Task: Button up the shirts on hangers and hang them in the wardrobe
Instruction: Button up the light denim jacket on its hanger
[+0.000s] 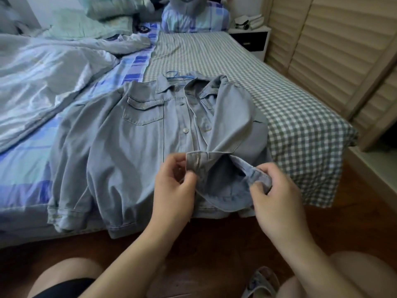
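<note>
A light-blue denim shirt [120, 151] lies front-up on the bed [214, 54], collar at the far end and hem hanging over the near edge. A blue hanger's hook [174, 74] sticks out past the collar. Two buttons [185, 130] show on the placket at mid-chest. The shirt's right sleeve is folded across the front, its cuff lifted toward me. My left hand [175, 191] pinches the cuff's buttonhole end. My right hand [276, 190] grips the cuff's other end, so the cuff gapes open between them.
A crumpled pale duvet [43, 82] covers the bed's left half, with pillows [193, 18] at the head. Louvred wardrobe doors [335, 50] stand along the right, a white nightstand [251, 40] beyond them. Below are the wooden floor, my knees and a slipper [263, 282].
</note>
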Demonstrator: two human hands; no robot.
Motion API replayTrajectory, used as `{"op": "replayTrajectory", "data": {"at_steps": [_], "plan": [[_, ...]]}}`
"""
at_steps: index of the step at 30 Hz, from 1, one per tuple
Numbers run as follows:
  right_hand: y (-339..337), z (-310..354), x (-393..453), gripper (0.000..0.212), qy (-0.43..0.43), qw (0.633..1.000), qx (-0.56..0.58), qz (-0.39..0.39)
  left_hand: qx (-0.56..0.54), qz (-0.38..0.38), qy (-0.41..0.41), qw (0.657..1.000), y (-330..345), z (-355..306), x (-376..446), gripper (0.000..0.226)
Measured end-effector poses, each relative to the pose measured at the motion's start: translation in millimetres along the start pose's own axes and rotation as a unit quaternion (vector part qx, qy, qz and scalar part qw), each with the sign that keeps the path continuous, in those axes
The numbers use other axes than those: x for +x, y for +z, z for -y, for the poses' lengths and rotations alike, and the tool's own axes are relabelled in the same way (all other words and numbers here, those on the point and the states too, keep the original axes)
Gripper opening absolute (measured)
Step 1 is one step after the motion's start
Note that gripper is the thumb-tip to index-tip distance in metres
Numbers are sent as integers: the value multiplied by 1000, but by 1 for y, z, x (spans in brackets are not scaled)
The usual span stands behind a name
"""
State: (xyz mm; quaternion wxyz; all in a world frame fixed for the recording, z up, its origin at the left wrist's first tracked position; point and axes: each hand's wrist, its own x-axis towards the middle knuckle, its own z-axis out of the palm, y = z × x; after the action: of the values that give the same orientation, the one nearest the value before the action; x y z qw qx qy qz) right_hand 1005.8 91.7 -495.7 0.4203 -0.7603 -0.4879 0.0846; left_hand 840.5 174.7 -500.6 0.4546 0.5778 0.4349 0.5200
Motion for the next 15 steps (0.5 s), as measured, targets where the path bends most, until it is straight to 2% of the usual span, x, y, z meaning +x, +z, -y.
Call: {"op": "replayTrajectory", "data": {"at_steps": [4, 7, 9, 12, 15], "plan": [[0, 3, 0, 34, -136, 974, -44, -174, -80, 27, -77, 993, -7, 5, -1, 32], [2, 6, 9, 18, -232, 947, -23, -219, -103, 46, -92, 989, -10, 5, -2, 26], [6, 9, 14, 16, -277, 941, 6, -194, -109, 51, -75, 990, -10, 4, 0, 21], [7, 21, 24, 23, -352, 934, -2, -66, -110, 51, -36, 992, -13, 0, 8, 17], [9, 27, 41, 27, -427, 902, -49, 39, -96, 43, -9, 994, -17, -4, 18, 13]]}}
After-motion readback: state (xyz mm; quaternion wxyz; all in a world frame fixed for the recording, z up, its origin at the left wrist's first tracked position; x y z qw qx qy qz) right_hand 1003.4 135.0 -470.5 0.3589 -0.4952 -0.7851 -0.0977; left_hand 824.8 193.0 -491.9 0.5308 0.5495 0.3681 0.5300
